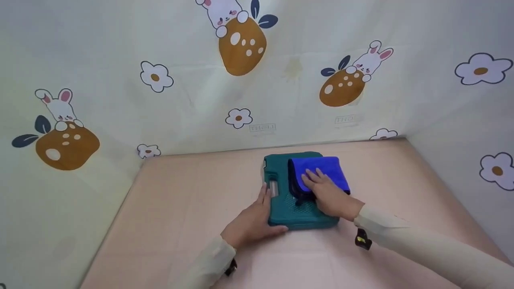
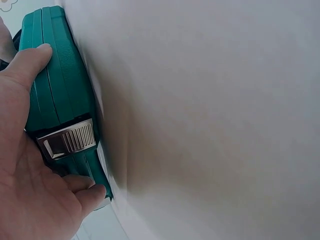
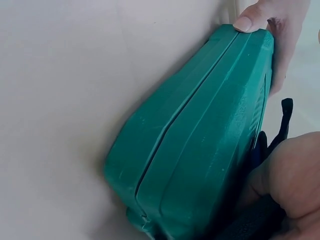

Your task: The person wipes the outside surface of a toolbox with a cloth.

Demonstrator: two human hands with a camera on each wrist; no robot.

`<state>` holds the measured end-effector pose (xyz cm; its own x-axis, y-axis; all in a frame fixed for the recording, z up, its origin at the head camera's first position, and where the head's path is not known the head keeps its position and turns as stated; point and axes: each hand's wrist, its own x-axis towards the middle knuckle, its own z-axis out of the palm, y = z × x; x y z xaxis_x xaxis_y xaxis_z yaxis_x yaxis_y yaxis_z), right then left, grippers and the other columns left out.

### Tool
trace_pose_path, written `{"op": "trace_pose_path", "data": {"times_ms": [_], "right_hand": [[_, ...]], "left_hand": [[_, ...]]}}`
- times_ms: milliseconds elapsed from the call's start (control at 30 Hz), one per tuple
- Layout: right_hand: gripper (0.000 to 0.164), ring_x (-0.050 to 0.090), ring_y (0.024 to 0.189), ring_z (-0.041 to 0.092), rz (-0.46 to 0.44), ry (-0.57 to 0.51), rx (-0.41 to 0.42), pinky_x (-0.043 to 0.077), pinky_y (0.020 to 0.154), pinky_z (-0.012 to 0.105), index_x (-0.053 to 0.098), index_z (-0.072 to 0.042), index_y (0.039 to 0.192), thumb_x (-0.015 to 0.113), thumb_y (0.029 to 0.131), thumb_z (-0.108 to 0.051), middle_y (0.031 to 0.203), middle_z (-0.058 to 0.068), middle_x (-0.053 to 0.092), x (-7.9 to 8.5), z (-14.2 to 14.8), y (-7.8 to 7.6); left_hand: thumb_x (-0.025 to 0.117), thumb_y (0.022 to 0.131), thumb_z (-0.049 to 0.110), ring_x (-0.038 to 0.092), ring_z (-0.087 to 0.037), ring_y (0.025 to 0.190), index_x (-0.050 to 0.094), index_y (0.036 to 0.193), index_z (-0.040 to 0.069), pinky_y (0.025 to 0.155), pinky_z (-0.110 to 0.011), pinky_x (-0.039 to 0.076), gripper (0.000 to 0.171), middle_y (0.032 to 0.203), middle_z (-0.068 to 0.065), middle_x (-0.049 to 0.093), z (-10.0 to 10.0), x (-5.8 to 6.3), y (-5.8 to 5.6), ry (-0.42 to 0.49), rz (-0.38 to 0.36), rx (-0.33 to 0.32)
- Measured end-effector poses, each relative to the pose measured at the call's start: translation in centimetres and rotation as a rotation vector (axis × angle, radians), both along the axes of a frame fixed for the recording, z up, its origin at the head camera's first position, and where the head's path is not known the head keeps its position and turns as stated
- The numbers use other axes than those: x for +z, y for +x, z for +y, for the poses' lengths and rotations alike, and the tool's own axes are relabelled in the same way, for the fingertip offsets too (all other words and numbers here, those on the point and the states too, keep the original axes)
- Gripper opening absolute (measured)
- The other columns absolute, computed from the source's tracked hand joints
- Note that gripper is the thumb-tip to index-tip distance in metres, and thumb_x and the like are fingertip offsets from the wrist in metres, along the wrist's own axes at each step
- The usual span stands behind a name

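A green hard plastic case (image 1: 303,214) with a handle cutout lies flat on the table. My left hand (image 1: 251,222) holds its near left corner, thumb along the front side and fingers along the left side. In the left wrist view, the fingertips (image 2: 92,196) bend against the case beside a metal latch (image 2: 67,140). On top of the case lies a blue fabric piece (image 1: 321,170) with a black edge and a short black strap (image 3: 286,112). My right hand (image 1: 329,196) rests on the blue fabric with its fingers spread; most of that hand is outside the right wrist view.
The table (image 1: 192,200) has a pale pinkish cover. Behind it and at both sides hang pale wall sheets (image 1: 192,108) printed with rabbits and flowers. The case sits right of the middle, near the back edge.
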<state>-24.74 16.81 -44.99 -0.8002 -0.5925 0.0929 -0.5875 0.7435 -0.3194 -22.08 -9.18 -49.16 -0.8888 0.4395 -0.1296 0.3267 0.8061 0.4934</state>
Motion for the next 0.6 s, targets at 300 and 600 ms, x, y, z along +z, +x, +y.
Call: {"op": "trace_pose_path", "data": {"times_ms": [300,600], "right_hand": [[0.057,0.020,0.142,0.057,-0.020,0.017,0.049,0.022,0.110,0.066,0.038,0.014,0.149,0.048,0.093,0.016,0.155,0.034,0.030,0.1,-1.0,-0.3],[0.056,0.020,0.144,0.054,-0.028,0.002,0.065,0.019,0.114,0.061,0.038,0.012,0.150,0.051,0.095,0.014,0.157,0.032,0.029,0.0,-2.0,-0.5]], "left_hand": [[0.065,0.083,0.074,0.031,-0.031,0.146,0.004,0.162,0.001,0.111,-0.044,0.036,0.124,0.168,-0.015,-0.007,0.0,-0.2,0.0,-0.019,0.025,-0.024],[0.065,0.084,0.073,0.031,-0.032,0.146,0.005,0.162,0.001,0.111,-0.044,0.035,0.122,0.168,-0.015,-0.008,0.1,-0.2,-0.1,-0.022,0.025,-0.033]]}}
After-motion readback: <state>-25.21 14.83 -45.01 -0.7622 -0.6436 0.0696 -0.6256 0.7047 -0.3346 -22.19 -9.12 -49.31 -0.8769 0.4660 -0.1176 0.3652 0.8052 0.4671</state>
